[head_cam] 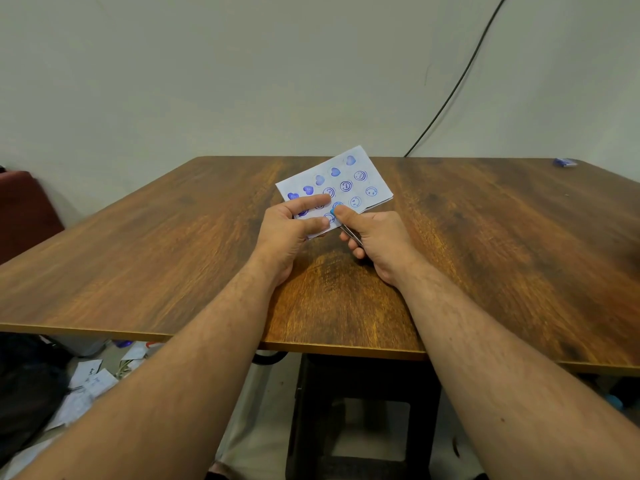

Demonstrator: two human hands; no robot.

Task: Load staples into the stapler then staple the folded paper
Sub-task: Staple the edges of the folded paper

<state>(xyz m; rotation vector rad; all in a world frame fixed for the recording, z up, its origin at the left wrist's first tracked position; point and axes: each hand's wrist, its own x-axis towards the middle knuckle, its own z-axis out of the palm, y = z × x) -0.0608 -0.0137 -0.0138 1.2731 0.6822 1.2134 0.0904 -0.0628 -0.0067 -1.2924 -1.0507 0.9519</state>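
Head view: above the middle of the brown wood-grain desk (485,237), toward its far edge, the left hand (289,226) pinches the folded white paper stamped with blue hearts and smileys (341,183) between thumb and fingers. The right hand (375,239) has its fingers clamped on a small blue-tipped metal stapler (337,220) at the paper's near edge. A small blue packet (564,162) lies at the far right corner.

table (173,244): wood-grain top, smooth, slight sheen | folded paper (360,183): matt white, blue ink stamps | stapler (349,233): bright metal, blue plastic tip | wall (242,64): matt paint
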